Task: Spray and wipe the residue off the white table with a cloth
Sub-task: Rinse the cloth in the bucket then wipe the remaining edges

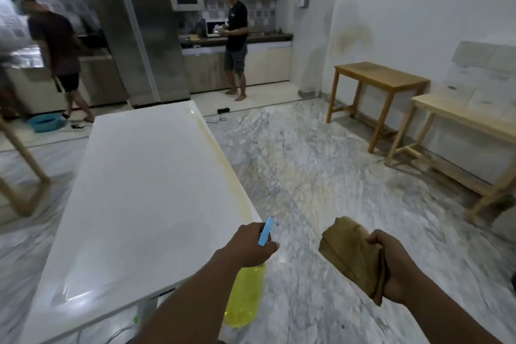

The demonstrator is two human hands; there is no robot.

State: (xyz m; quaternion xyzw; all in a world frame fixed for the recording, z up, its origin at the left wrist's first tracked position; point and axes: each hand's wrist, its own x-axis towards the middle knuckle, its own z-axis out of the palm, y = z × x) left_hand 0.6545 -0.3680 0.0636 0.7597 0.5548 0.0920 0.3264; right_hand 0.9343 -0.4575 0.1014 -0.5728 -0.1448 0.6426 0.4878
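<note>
The long white worktop (pixel 134 190) runs away from the camera, left of centre, with a yellowish streak of residue (pixel 223 165) along its right edge. At its near right corner the left hand (pixel 251 246) grips a spray bottle (pixel 245 296) of yellow liquid by the neck, its blue nozzle (pixel 265 232) aimed along that edge, while the right hand (pixel 391 265) clutches a folded brown cloth (pixel 349 251) over the marble floor (pixel 321 162), apart from the worktop. Two wooden tables (pixel 382 75) stand by the right wall, a wooden leg (pixel 19 153) slants just left of the worktop, and beyond its far end two people (pixel 236 36) stand in a kitchen near a steel refrigerator (pixel 145 36).
</note>
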